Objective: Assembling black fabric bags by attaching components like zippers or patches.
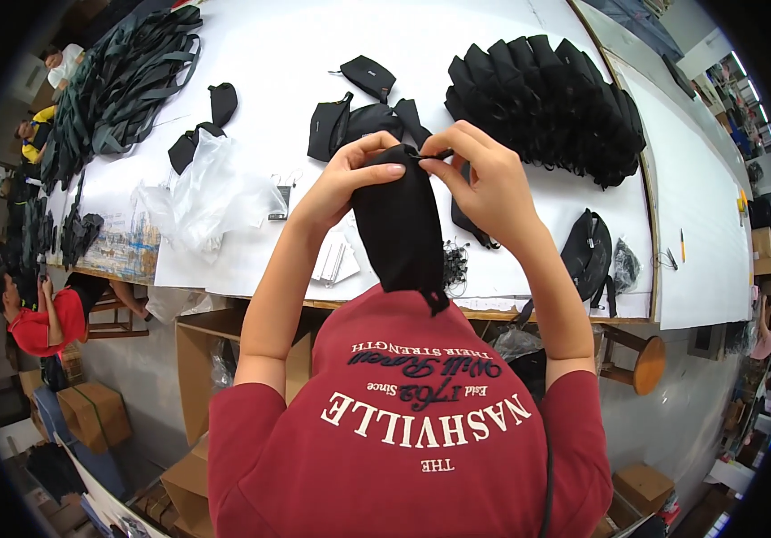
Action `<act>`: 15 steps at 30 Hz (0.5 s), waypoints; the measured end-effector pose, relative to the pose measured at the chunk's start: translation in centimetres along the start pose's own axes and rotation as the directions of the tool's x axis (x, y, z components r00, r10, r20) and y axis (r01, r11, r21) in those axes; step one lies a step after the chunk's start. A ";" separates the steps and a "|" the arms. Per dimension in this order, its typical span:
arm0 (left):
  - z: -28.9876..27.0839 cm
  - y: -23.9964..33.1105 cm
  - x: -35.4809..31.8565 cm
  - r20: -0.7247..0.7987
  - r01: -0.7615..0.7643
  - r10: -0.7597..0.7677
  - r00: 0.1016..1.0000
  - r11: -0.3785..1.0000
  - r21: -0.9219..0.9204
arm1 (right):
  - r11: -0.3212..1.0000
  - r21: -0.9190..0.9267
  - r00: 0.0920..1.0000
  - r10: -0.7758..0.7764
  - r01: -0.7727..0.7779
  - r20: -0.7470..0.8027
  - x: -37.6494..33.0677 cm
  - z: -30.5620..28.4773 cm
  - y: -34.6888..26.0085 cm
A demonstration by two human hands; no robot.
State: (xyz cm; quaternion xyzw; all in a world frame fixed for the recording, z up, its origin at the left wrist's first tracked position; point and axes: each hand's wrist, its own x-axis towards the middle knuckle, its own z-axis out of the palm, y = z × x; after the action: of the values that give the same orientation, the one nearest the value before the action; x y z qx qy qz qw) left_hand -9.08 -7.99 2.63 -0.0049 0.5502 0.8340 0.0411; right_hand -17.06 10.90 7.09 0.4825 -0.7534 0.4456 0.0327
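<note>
A black fabric pouch [396,235] hangs upright in front of my chest, above the near edge of the white table. My left hand [347,182] is closed on its upper left side, thumb across the front and fingers behind. At the upper right corner, my right hand [493,186] pinches a short, thin black strap or zipper pull [437,156] between thumb and fingers. A small dark tail dangles from the pouch's lower end. Just beyond my hands lie several more black pouches [369,124], one of them [368,78] set farther back.
A large row of stacked black pouches [542,108] stands far right. Dark straps [121,85] heap at far left. Clear plastic bags [211,202], white cards [335,260] and a black bag [588,255] lie nearer. A wooden stool [647,363] stands right; co-workers sit left.
</note>
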 end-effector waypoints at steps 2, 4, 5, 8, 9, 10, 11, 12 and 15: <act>0.3 0.1 0.1 0.004 -0.062 0.062 0.998 0.997 0.043 | 0.972 -0.210 0.994 -0.109 0.108 0.008 -0.2 -0.2 -0.2; 0.2 -0.1 0.2 0.014 -0.087 0.086 0.996 0.994 0.064 | 0.958 -0.232 0.984 -0.177 0.170 -0.010 -0.2 -0.2 -0.5; 0.1 -0.2 0.2 0.027 -0.111 0.109 0.994 0.990 0.087 | 0.939 -0.257 0.970 -0.243 0.228 -0.029 -0.2 -0.3 -0.7; -0.3 -0.3 0.6 0.077 -0.136 0.130 0.988 0.988 0.075 | 0.898 -0.333 0.955 -0.295 0.286 0.024 0.2 -0.9 -0.9; -0.3 -0.2 0.8 0.078 -0.134 0.129 0.989 0.988 0.073 | 0.899 -0.334 0.956 -0.292 0.284 0.025 0.3 -0.9 -0.9; -0.2 0.1 0.9 0.107 -0.110 0.107 0.989 0.994 0.022 | 0.904 -0.329 0.957 -0.291 0.273 -0.005 0.6 -0.9 -0.9; -0.1 0.3 1.0 0.135 -0.084 0.087 0.987 0.996 -0.028 | 0.909 -0.323 0.956 -0.290 0.263 -0.035 0.8 -0.9 -0.9; 0.3 0.3 1.1 0.108 -0.107 0.110 0.988 0.994 -0.030 | 0.915 -0.316 0.956 -0.286 0.252 -0.064 0.8 -0.6 -0.9; 0.3 -0.1 1.0 0.104 -0.111 0.117 0.988 0.992 -0.062 | 0.946 -0.245 0.975 -0.220 0.211 -0.012 0.5 -0.7 -1.1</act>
State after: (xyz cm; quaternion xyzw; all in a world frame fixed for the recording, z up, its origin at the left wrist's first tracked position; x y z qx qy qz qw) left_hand -10.08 -7.63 2.64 0.0705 0.5232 0.8490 0.0226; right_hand -16.82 10.88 8.45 0.5454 -0.7440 0.3536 0.1545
